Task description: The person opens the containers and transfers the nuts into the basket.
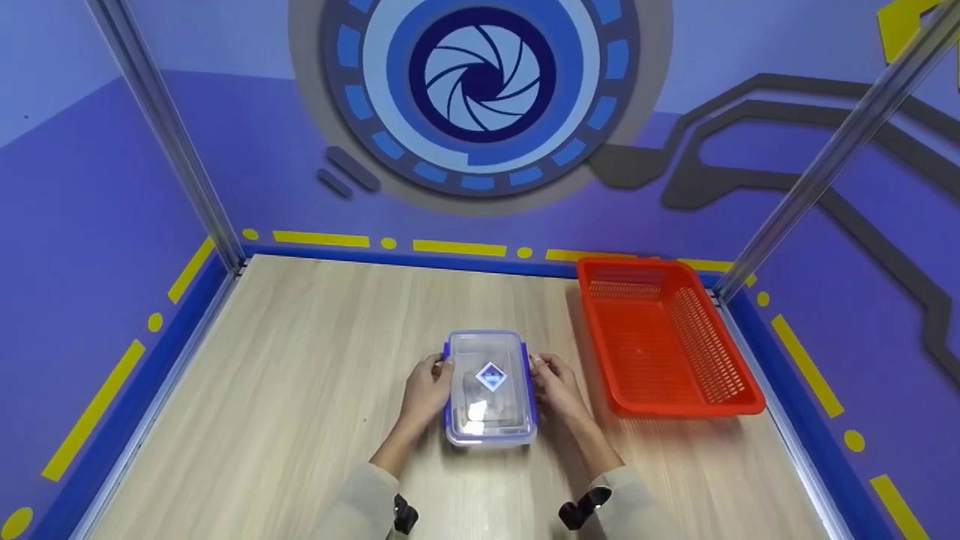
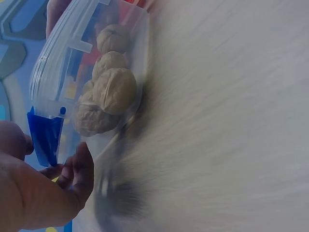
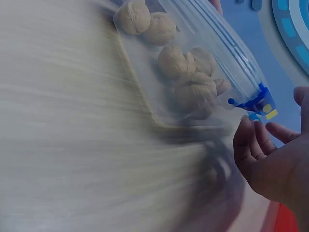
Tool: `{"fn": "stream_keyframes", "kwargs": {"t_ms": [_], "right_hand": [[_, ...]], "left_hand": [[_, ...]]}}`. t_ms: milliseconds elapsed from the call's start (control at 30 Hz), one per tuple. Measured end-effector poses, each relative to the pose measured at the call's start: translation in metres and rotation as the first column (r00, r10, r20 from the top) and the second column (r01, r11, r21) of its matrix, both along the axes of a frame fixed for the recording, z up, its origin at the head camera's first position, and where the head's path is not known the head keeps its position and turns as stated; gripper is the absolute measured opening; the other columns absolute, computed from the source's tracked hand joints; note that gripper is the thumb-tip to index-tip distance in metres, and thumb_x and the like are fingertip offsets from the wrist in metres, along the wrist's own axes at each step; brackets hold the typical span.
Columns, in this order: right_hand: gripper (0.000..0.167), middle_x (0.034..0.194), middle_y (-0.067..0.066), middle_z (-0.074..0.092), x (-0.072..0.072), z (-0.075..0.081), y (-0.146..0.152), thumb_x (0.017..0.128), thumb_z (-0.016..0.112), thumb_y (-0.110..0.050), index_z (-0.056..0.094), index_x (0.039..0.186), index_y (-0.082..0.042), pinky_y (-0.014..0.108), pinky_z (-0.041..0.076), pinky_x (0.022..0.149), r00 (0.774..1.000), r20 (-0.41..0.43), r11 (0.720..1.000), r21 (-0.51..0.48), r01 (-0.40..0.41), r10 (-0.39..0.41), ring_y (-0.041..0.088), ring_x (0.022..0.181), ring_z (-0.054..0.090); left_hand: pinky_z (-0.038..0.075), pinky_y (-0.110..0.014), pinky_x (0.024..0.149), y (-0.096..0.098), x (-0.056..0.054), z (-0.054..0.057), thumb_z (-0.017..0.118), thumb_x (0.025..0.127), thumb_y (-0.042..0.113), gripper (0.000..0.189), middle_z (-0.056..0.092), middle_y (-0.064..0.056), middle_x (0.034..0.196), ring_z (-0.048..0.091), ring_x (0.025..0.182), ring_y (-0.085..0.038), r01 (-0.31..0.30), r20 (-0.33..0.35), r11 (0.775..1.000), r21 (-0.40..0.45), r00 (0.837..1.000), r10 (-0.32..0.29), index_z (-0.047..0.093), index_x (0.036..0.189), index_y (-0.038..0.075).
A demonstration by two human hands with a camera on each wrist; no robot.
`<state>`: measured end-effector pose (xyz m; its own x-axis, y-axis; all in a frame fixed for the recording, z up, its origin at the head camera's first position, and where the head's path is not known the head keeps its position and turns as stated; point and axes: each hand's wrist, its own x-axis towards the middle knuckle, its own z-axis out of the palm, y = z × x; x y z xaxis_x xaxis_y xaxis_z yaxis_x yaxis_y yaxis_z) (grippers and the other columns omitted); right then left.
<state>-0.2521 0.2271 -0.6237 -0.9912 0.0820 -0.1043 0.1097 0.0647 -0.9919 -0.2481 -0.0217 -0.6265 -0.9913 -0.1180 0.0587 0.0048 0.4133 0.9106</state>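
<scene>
A clear plastic food container (image 1: 491,412) with blue side latches sits at the middle of the wooden table, its lid on and bearing a diamond-shaped sticker. Several walnuts (image 2: 115,91) show through its wall. On the left side, my left hand (image 1: 429,386) grips the container's edge, thumb and fingers at the blue latch (image 2: 46,137). My right hand (image 1: 559,386) holds the opposite side, its curled fingertips at the other blue latch (image 3: 258,100). In the right wrist view that thumb stands a little off the latch.
A red perforated plastic basket (image 1: 637,360) stands on the table to the right of the container, beside the right hand. Blue-purple printed panels (image 1: 255,150) with metal corner posts (image 1: 810,172) enclose the wooden tabletop (image 1: 300,360) at the back and sides.
</scene>
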Motion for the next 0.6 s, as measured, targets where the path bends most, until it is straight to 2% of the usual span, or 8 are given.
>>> {"fn": "stream_keyframes", "kwargs": {"t_ms": [100, 233, 400, 500, 600], "right_hand": [[0.037, 0.099, 0.011, 0.064, 0.000, 0.001, -0.003, 0.112, 0.055, -0.025, 0.061, 0.130, 0.007, 0.030, 0.054, 0.067, 1.000, -0.006, 1.000, -0.011, -0.021, 0.020, 0.018, 0.083, 0.059], [0.038, 0.111, 0.018, 0.068, -0.002, 0.000, -0.005, 0.112, 0.054, -0.020, 0.060, 0.136, 0.009, 0.031, 0.057, 0.072, 0.999, -0.001, 0.999, -0.017, -0.033, 0.033, 0.021, 0.090, 0.063], [0.039, 0.125, 0.030, 0.067, -0.002, 0.000, -0.009, 0.112, 0.049, -0.013, 0.057, 0.136, 0.016, 0.034, 0.056, 0.085, 0.999, -0.035, 0.997, 0.073, -0.017, 0.019, 0.030, 0.104, 0.065], [0.040, 0.127, 0.028, 0.068, -0.001, -0.002, -0.014, 0.113, 0.050, -0.017, 0.060, 0.135, 0.014, 0.036, 0.053, 0.093, 0.999, -0.041, 0.993, 0.117, 0.020, -0.016, 0.031, 0.110, 0.065], [0.040, 0.124, 0.025, 0.070, 0.001, -0.003, -0.019, 0.113, 0.051, -0.022, 0.065, 0.132, 0.011, 0.038, 0.052, 0.095, 0.998, -0.039, 0.987, 0.155, 0.049, -0.044, 0.028, 0.108, 0.064]], "left_hand": [[0.052, -0.053, 0.103, 0.002, -0.001, -0.002, 0.057, 0.108, 0.026, 0.041, 0.071, -0.018, 0.116, 0.067, 0.110, -0.035, 0.002, 0.024, 1.000, 0.021, 1.000, -0.002, 0.063, 0.137, -0.004], [0.048, -0.054, 0.109, 0.002, -0.002, -0.003, 0.055, 0.110, 0.027, 0.042, 0.071, -0.019, 0.127, 0.065, 0.121, -0.037, 0.003, 0.057, 0.998, 0.062, 0.998, -0.006, 0.062, 0.141, 0.000], [0.048, -0.053, 0.111, 0.002, -0.004, -0.004, 0.054, 0.111, 0.030, 0.045, 0.069, -0.018, 0.131, 0.064, 0.124, -0.036, -0.001, 0.085, 0.996, 0.090, 0.996, -0.006, 0.060, 0.145, 0.001], [0.047, -0.054, 0.111, 0.002, -0.005, -0.005, 0.054, 0.111, 0.030, 0.045, 0.069, -0.018, 0.131, 0.064, 0.124, -0.036, -0.011, 0.090, 0.996, 0.091, 0.996, 0.003, 0.060, 0.145, 0.001], [0.046, -0.054, 0.112, 0.001, -0.005, -0.006, 0.055, 0.111, 0.031, 0.045, 0.069, -0.018, 0.132, 0.063, 0.125, -0.036, -0.028, 0.106, 0.995, 0.100, 0.994, 0.017, 0.061, 0.145, 0.003]]}}
